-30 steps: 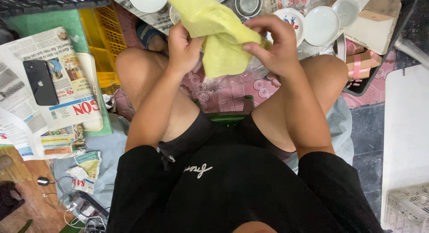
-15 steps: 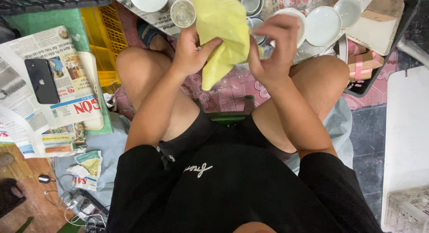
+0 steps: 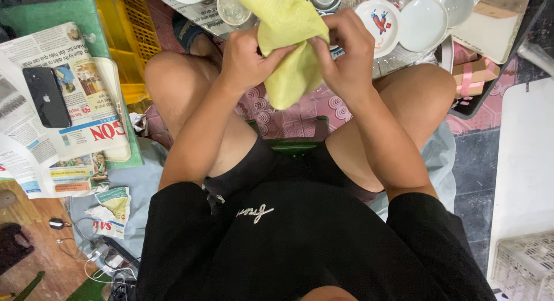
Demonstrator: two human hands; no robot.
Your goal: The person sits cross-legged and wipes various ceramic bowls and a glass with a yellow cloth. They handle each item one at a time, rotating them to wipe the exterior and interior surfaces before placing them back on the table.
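Both my hands grip a yellow cloth [image 3: 291, 41] held above my knees. My left hand [image 3: 245, 58] pinches its left side and my right hand [image 3: 346, 55] clutches its right side, fingers closed into the fabric. The cloth bunches between the hands and hangs down a little below them. Whether anything is wrapped inside the cloth is hidden. Just beyond the hands, on the floor, sit a small glass cup [image 3: 232, 9], a white dish with a painted pattern [image 3: 378, 21] and plain white dishes [image 3: 424, 24].
A black phone [image 3: 49, 96] lies on newspapers [image 3: 86, 113] at the left, beside a yellow plastic crate [image 3: 130, 38]. Gift boxes [image 3: 476, 76] sit at the right, with a white surface [image 3: 522, 162] and a white basket [image 3: 525, 266] nearby. Cables lie at the lower left [image 3: 98, 255].
The cloth, stretched up and out a second ago, has been gathered into a tighter bunch. Both hands have closed in toward each other over it.
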